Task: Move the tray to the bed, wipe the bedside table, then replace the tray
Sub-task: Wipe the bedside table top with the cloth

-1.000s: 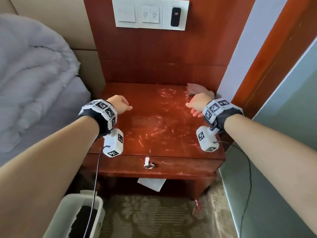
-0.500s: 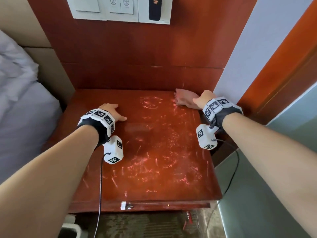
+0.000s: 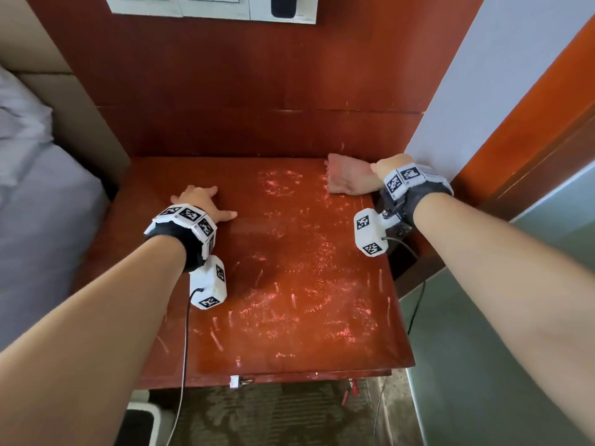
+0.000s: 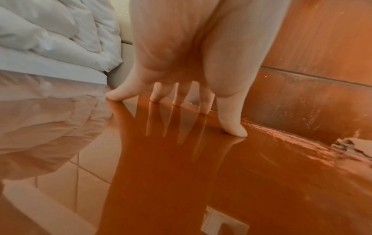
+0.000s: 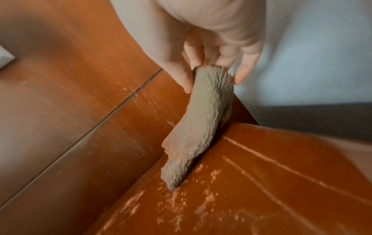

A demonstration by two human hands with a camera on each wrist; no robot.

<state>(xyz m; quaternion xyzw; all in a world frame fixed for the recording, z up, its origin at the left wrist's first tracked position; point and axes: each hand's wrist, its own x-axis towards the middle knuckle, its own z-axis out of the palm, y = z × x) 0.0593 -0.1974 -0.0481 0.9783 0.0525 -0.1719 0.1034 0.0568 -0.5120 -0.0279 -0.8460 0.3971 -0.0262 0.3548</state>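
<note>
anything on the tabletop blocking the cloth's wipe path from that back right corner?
Nothing loose is visible on the bedside table. Only the left hand, fingertips planted on the top at back left, sits in a full sweep's way. The right hand pinches the cloth at the back right corner.

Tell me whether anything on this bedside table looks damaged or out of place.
The bedside table top is covered in pale scratches and scuffs, densest through the middle and toward its right side. The right hand holds a cloth at the back right corner; the left hand rests fingertips on the top. Nothing looks spilled.
</note>
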